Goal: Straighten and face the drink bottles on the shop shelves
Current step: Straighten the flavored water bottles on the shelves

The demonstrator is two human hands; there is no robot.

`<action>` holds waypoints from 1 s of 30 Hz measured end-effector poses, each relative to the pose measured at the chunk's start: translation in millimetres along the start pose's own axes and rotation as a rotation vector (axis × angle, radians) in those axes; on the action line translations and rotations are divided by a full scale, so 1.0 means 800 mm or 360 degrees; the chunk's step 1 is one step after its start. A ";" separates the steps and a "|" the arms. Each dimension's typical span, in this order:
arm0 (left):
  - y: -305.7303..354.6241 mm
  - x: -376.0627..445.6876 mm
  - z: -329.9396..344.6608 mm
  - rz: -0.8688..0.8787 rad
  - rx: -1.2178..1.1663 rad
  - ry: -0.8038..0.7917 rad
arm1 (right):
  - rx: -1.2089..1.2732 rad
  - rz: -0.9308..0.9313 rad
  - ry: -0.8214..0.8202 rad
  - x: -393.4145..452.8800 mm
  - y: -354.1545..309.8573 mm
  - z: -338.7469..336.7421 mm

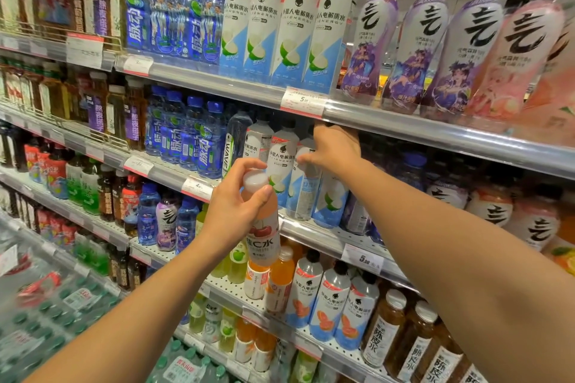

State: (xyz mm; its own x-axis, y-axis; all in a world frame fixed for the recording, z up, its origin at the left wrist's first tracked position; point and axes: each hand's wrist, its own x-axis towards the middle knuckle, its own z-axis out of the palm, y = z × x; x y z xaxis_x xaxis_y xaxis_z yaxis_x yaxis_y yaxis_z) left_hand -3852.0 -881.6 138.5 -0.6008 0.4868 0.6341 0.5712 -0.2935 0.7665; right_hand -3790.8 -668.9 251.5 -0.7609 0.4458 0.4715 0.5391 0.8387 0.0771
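Head view is showing the left hand (231,205) gripping a pink cherry bottle (261,221) by its neck, just below the white cap, in front of the second shelf (314,235). Right hand (334,149) is reaching among the white-and-blue bottles (281,164) on that shelf, fingers curling round one top. Judging by this, turning that bottle label-forward and pulling it to the shelf's front edge would be serving best, while keeping the cherry bottle upright.

I see bright, even overhead light; left bottles (46,3) blur, shelf rail (435,127) glares, frame edges bend.
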 end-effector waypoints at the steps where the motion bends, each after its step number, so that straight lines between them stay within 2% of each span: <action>1: 0.000 0.000 0.001 -0.0004 -0.0005 -0.0002 | -0.0040 0.0016 0.0000 -0.001 -0.001 0.001; 7: 0.004 0.001 0.010 -0.0010 -0.0027 -0.0006 | -0.0369 0.0008 0.0168 -0.021 -0.006 0.008; 9: 0.007 0.004 0.015 -0.0030 -0.0057 -0.0003 | -0.0329 -0.0059 0.0323 -0.035 -0.002 0.013; 12: 0.013 0.010 0.025 -0.0046 -0.0070 0.0030 | -0.0052 -0.0255 0.0501 -0.062 0.010 0.020; 16: 0.031 0.010 0.043 -0.0069 -0.0098 0.0060 | 0.0428 -0.0311 0.0307 -0.105 0.025 0.009; 20: 0.054 0.002 0.064 -0.0080 -0.0057 0.0032 | 0.1001 -0.0095 -0.0077 -0.160 0.042 -0.002; 22: 0.070 -0.004 0.078 -0.0087 -0.0044 0.0007 | 0.1226 0.0017 -0.0189 -0.201 0.051 -0.005; 25: 0.098 -0.019 0.101 -0.0093 -0.0070 -0.0049 | 0.1408 0.0167 -0.0227 -0.263 0.059 -0.002; 30: 0.153 -0.049 0.153 -0.0078 -0.0079 -0.0189 | 0.1579 0.0257 -0.0118 -0.333 0.070 -0.005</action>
State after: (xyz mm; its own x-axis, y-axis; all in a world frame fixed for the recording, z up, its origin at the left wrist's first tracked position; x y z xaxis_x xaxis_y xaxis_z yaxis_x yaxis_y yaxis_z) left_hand -3689.6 -835.8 194.8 -0.5554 0.5946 0.5814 0.5127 -0.3056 0.8023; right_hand -3556.4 -742.4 133.8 -0.7441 0.5673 0.3529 0.1195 0.6327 -0.7651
